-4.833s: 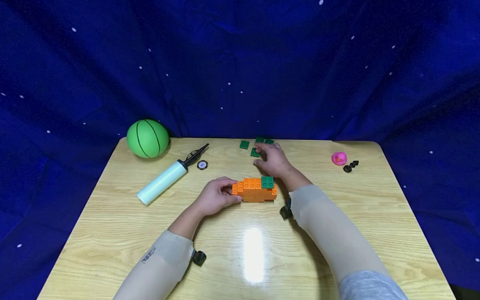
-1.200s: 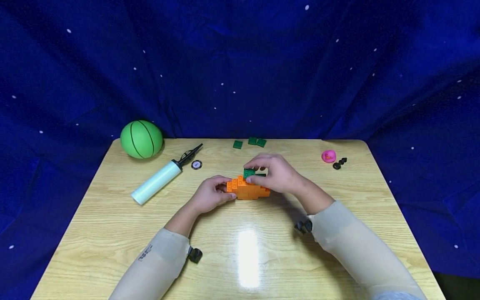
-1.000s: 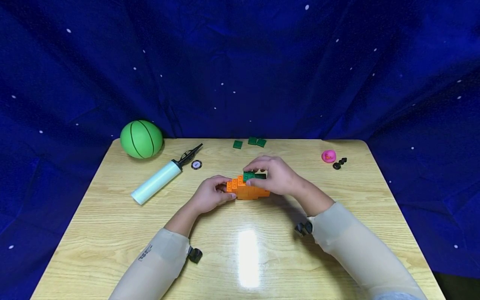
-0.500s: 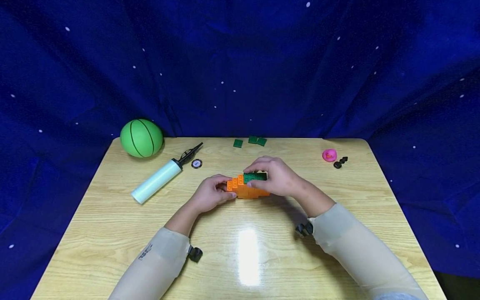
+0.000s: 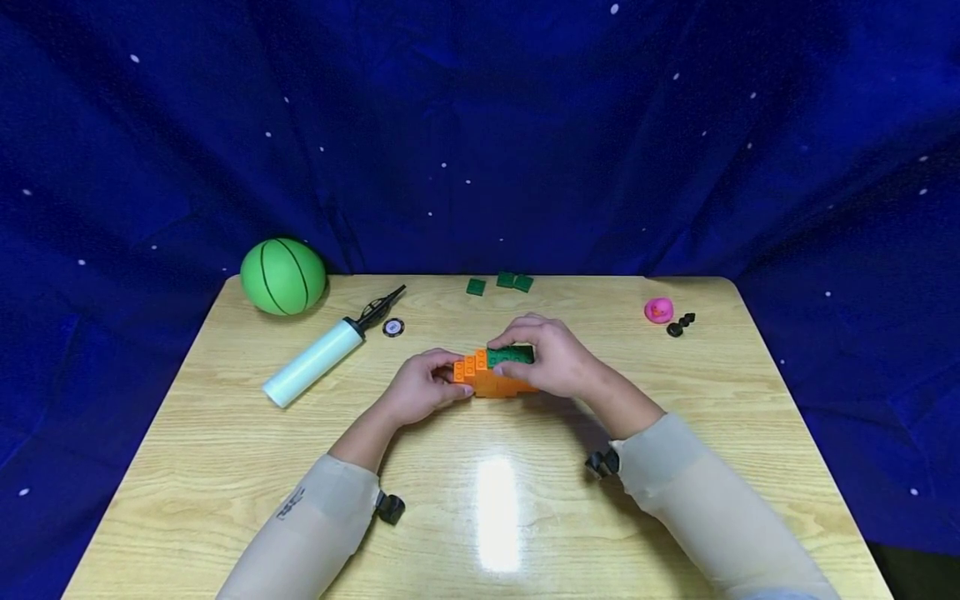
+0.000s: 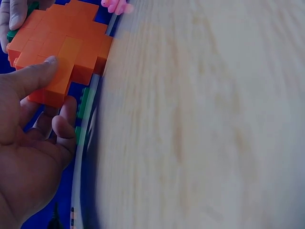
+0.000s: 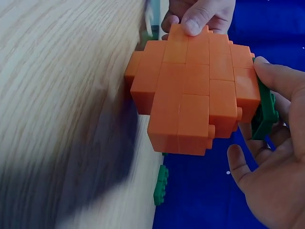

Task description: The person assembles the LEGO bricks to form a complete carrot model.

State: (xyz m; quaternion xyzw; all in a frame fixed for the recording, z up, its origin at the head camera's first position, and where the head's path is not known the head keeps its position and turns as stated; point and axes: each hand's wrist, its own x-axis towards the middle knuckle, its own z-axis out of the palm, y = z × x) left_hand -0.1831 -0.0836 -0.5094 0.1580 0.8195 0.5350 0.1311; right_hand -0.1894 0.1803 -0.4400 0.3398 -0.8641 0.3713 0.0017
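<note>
An orange toy-brick build stands on the table, stepped at its left end. My left hand holds that end, and in the left wrist view the thumb lies on the orange face with fingers behind. Green toy bricks lie in a row along the build's top. My right hand pinches them between thumb and fingers, covering their right part. From the right wrist view, a green brick sits at the build's top edge and juts past the orange bricks, with the right thumb at its edge.
Several loose green bricks lie at the table's back edge. Left are a green ball, a pump with a pale blue barrel and a poker chip. Right are a pink rubber duck and a small black piece.
My right hand has brought a green brick from the back group onto the build. Tilted about a second ago, it now lies level beside the other green one. The left hand keeps its hold.
</note>
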